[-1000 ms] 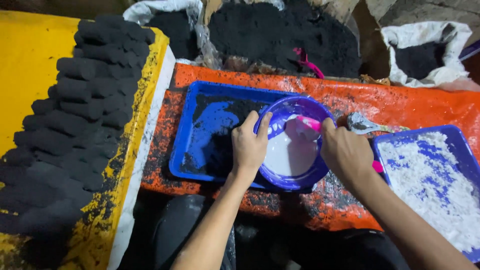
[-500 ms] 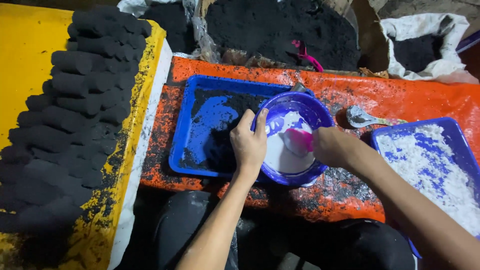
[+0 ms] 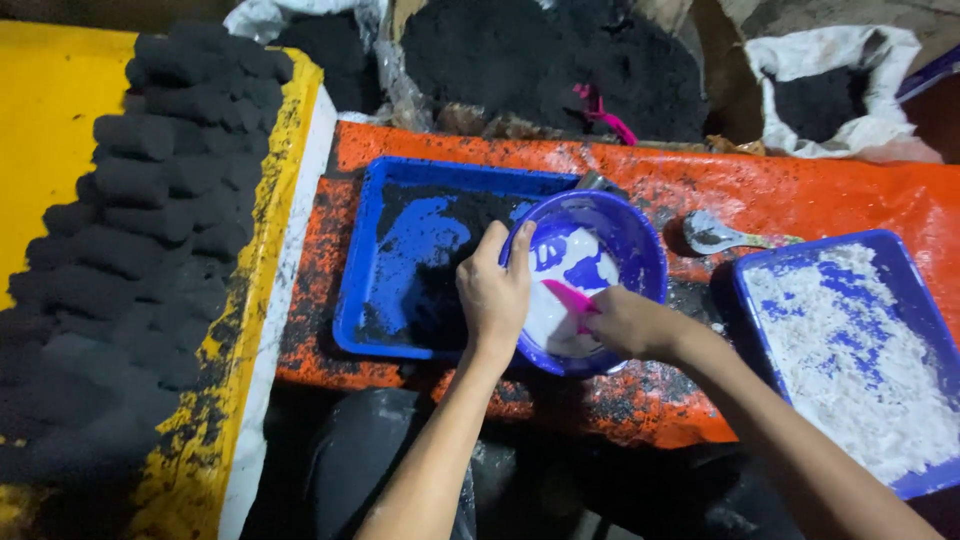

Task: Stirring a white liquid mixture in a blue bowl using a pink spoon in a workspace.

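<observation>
A round blue bowl with white paste inside stands tilted on the orange surface. My left hand grips its near left rim. My right hand is inside the bowl, closed on a pink scraper that touches the white paste. Left of the bowl lies a blue rectangular tray smeared with black powder.
A second blue tray with white powder sits at the right, a metal spoon beside it. Rows of black moulded lumps cover a yellow sheet at the left. Black powder heap and a white sack lie behind.
The bowl has tipped up toward me under my left hand. My right hand has moved down into the bowl's near side with the pink scraper.
</observation>
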